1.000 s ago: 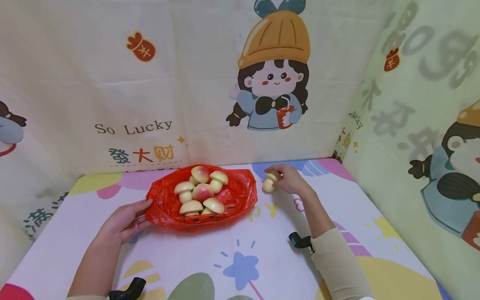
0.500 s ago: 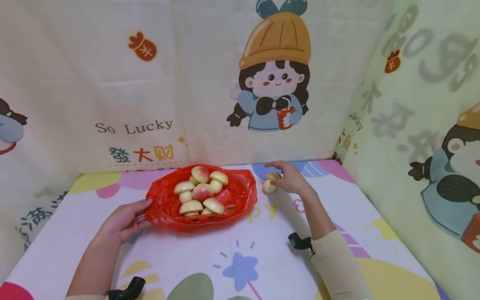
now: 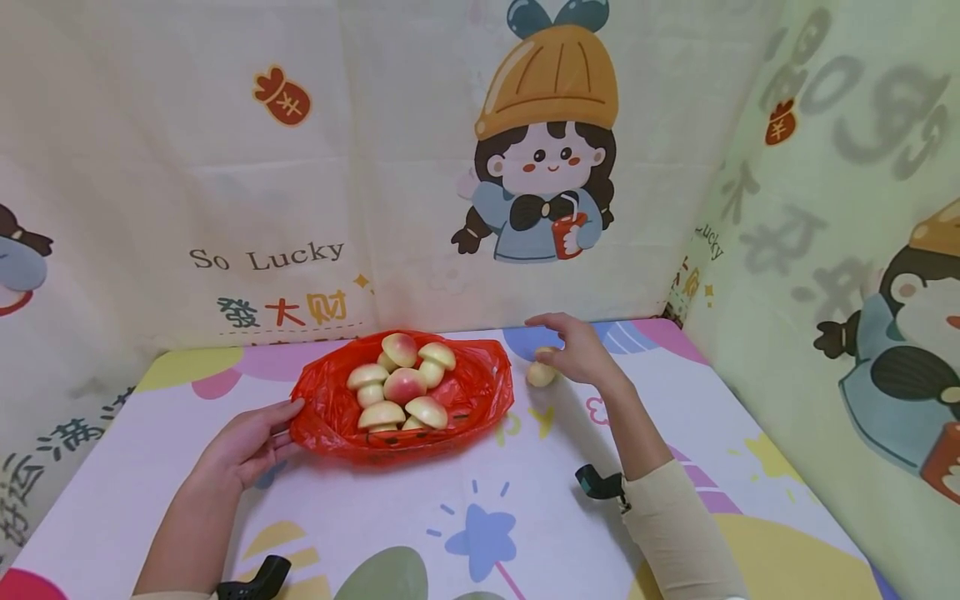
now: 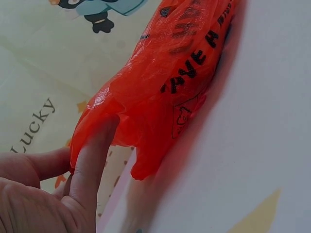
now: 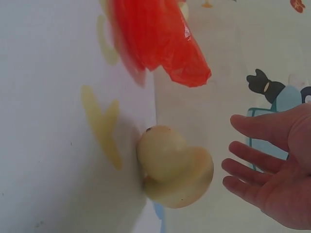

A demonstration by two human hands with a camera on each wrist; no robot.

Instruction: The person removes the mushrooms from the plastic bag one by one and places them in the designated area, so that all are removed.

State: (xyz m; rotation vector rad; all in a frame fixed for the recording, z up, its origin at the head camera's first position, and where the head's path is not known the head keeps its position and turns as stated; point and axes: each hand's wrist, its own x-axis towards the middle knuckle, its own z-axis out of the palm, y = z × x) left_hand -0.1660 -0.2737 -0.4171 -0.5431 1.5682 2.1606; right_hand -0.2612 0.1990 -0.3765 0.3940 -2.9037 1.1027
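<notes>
A red plastic bag [image 3: 480, 421] lies spread with its mouth up. Several toy mushrooms [image 3: 369, 377], cream with some pinkish caps, sit inside it. At the bag's left edge my left hand [image 3: 243, 442] pinches the plastic between thumb and fingers, also visible in the left wrist view. To the right of the bag, one loose toy mushroom [image 5: 177, 167] lies on its side on the table. My right hand [image 5: 279, 165] hovers just off it, fingers extended and holding nothing. In the head view that hand partly covers this mushroom [image 3: 540, 375].
The table [image 3: 360, 508] wears a white cloth with coloured prints. A patterned cloth backdrop [image 3: 405, 208] rises behind its far edge, and another cloth wall [image 3: 787, 333] runs along the right side.
My right hand has let go of the loose mushroom, its fingers spreading and lifting slightly. The mushroom now lies on the table. The left hand and bag stay in place.
</notes>
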